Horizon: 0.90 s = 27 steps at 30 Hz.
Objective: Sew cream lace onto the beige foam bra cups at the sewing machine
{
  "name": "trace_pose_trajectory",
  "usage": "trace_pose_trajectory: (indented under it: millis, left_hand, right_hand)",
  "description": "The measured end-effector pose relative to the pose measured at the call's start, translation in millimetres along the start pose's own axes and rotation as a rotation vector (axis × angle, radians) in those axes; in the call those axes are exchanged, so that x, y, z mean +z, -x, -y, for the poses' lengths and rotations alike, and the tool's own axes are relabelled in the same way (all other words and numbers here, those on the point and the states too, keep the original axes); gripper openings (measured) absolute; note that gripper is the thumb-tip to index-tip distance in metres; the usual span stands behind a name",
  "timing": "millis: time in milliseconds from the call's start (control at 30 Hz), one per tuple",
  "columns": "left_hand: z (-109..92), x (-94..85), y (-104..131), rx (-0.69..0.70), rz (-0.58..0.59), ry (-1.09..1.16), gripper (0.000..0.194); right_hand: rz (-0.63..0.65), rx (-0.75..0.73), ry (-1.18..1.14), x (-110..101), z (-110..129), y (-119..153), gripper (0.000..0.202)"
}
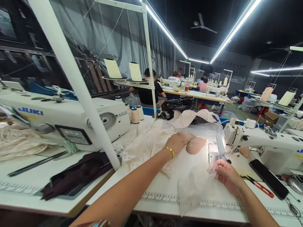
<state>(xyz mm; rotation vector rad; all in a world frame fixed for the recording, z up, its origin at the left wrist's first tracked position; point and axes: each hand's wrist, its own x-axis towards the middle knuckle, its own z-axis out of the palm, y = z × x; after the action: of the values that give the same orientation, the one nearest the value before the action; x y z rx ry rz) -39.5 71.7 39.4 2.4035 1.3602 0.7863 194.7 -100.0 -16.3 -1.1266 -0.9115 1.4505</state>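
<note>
My left hand (180,141) touches stacked peach pieces (196,146) on the table (165,186), grip unclear; my right hand (224,174) pinches sheer fabric (195,186) by a sewing machine (267,143), phone (269,179) and scissors (264,189) alongside.

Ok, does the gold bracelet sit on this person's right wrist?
No, the gold bracelet circles the wrist of the left hand, the one at the stack of beige pads.

The left forearm (132,186) is cut off by the lower edge; the right sewing machine (265,142), by the right edge. A white post (79,86) partly hides the left machine (66,113). Wall lettering (230,64) is unreadably small.
</note>
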Motion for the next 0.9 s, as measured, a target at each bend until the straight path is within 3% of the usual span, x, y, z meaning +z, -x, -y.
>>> trace_pose_trajectory:
  millis: [133, 267, 367, 500, 567, 667, 767, 900]
  left_hand:
    - [21.4, 9.9, -0.6, -0.085, 0.021, -0.081, 0.026]
    - [27.6, 4.4, 1.0, -0.117, 0.009, -0.117, 0.018]
    - [20.3, -9.8, 1.4, -0.155, -0.062, -0.101, 0.017]
    - [-8.1, -34.2, 17.8, -0.206, -0.169, 0.046, 0.012]
    - [-28.2, -40.8, 35.6, -0.202, -0.080, 0.385, 0.026]
    - [-56.8, -34.8, 65.7, -0.208, 0.233, 0.840, 0.041]
    - [-74.6, -15.3, 86.1, -0.247, 0.441, 0.929, 0.038]
    - [-83.6, 0.3, 91.9, -0.276, 0.517, 0.805, 0.033]
  right_hand:
    - [0.021, 0.018, -0.006, -4.7, -1.0, -0.8, 0.043]
    - [0.033, 0.025, -0.009, -3.3, 2.0, 0.6, 0.040]
    - [0.026, 0.009, 0.005, -2.2, 1.6, 0.1, 0.040]
    - [-0.009, -0.036, 0.033, -2.1, -2.0, 0.8, 0.045]
    - [-0.008, -0.049, 0.046, -2.2, -3.1, 2.8, 0.047]
    - [0.010, -0.065, 0.050, -1.3, -1.4, 7.2, 0.052]
    - [0.017, -0.085, 0.076, 1.6, 4.5, 11.1, 0.061]
    - [-0.002, -0.147, 0.219, 9.0, 14.4, 16.2, 0.056]
